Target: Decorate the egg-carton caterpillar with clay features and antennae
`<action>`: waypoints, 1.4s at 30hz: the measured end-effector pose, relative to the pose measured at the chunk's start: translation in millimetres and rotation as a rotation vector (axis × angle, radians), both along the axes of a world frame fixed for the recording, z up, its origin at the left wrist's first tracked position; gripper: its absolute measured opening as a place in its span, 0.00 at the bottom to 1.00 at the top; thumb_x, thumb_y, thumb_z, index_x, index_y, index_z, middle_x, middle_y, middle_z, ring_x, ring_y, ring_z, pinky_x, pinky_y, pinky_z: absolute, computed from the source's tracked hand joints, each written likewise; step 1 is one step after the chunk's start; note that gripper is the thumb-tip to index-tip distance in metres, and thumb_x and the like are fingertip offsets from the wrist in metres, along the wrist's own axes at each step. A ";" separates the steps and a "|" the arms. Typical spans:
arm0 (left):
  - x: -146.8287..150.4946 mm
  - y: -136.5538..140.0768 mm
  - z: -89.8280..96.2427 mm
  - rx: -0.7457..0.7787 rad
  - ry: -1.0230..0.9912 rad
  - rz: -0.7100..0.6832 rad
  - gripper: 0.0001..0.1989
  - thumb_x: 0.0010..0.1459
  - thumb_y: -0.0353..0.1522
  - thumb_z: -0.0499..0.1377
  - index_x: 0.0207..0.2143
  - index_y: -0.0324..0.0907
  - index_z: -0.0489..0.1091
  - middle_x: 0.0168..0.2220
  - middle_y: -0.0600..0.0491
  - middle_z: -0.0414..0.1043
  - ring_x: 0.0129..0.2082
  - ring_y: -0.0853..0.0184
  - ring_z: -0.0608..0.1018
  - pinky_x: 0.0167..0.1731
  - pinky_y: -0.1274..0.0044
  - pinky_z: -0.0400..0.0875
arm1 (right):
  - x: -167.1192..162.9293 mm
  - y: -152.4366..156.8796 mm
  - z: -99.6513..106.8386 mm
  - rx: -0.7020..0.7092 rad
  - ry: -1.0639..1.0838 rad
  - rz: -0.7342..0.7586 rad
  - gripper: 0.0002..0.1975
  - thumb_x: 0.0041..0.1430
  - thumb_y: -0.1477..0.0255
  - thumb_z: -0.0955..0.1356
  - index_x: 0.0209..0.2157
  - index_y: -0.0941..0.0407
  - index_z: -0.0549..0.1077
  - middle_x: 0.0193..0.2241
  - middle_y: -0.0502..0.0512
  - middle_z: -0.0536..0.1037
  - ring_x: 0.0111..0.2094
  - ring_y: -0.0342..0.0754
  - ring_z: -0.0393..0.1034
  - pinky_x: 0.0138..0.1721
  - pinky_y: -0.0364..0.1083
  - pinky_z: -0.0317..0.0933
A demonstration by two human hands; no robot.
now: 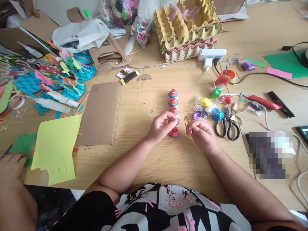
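Down the middle of the table runs a row of several small round clay pieces (173,102), red on top with yellow dots and blue rims over white bases. My left hand (160,128) is over the near part of this row, thumb and forefinger brought together in a pinch and covering parts of the pieces. What sits in that pinch, if anything, is too small to make out. To the right of the row, my right hand (202,133) is closed on thin wooden toothpicks (185,120), whose ends stick out toward my left hand.
Right of my hands lie black-handled scissors (227,125), bags of coloured clay (204,102) and an orange cup (225,77). Egg trays (187,32) and a power strip (213,53) stand behind. Leftward are cardboard (101,112), yellow paper (56,147) and another person's hand (12,165).
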State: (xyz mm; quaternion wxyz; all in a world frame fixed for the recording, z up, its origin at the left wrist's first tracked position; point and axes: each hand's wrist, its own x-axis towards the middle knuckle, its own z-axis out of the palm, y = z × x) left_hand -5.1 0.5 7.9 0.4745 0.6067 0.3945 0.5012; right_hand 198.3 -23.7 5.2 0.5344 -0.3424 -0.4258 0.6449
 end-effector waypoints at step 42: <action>3.6 -1.0 1.5 0.240 0.147 0.061 0.12 0.61 0.42 0.71 0.33 0.43 0.81 0.34 0.50 0.82 0.36 0.67 0.81 0.39 0.75 0.76 | 0.9 -2.2 -4.1 -0.023 -0.025 0.074 0.20 0.60 0.54 0.76 0.25 0.55 0.77 0.23 0.50 0.72 0.27 0.44 0.64 0.29 0.44 0.57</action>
